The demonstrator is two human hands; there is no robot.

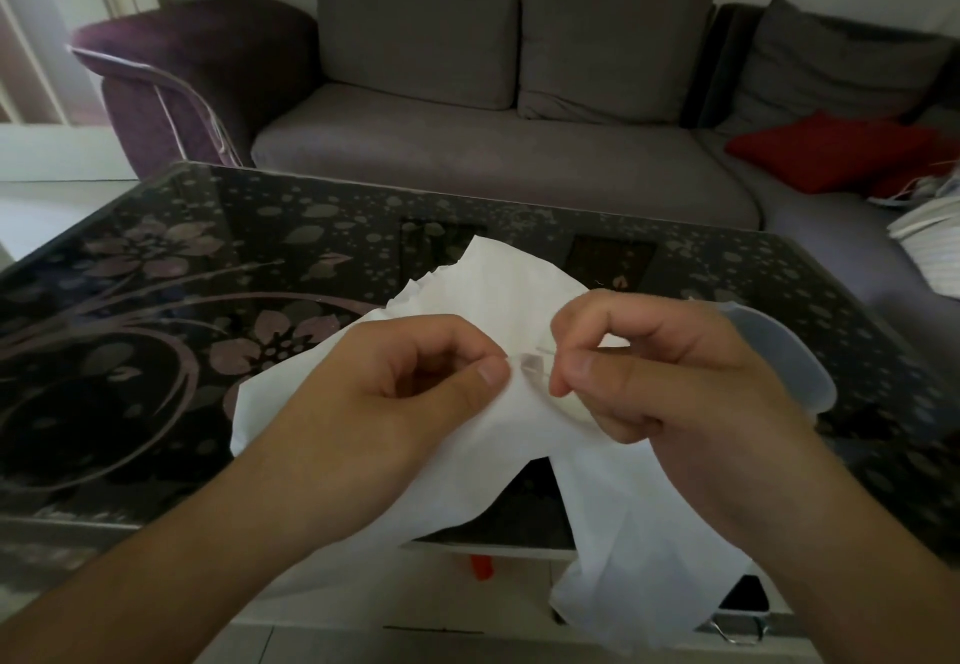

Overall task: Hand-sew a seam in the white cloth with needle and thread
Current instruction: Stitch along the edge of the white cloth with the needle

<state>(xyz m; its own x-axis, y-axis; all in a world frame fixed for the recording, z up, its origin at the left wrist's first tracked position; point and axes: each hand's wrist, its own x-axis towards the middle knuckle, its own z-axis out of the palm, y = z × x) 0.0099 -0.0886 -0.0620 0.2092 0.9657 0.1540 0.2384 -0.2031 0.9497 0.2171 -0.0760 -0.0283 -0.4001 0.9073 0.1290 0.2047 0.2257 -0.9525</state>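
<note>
White cloth (457, 434) sits bunched between both my hands, just above the near edge of the dark flowered glass table (156, 268); its far end lies on the glass, the near tail hangs off the edge toward the floor. Left hand (395, 393) pinches a fold of it w/ thumb and forefinger, fingers curled round the fabric. Right hand (670, 377) is curled too, thumb and forefinger tips pressed together right at the fold. A thin pale line near those tips is prob. the needle, but it's too small to be sure, and I can't make out the thread at all.

Handling, as I judge it: the fabric is light, soft, floppy, w/ no stiffness, so it sags wherever I don't support it. Best hold is close to the stitch line, a fold pinched on each side, so the bit between stays taut for the point to pass through. Grip too far out and it'll pucker. The needle would be slick and tiny, so it needs a firm fingertip pinch.

Behind my right hand a clear plastic lid (779, 351) lies on the table; a grey sofa (493, 143) w/ a red cushion (826, 148) is beyond.
</note>
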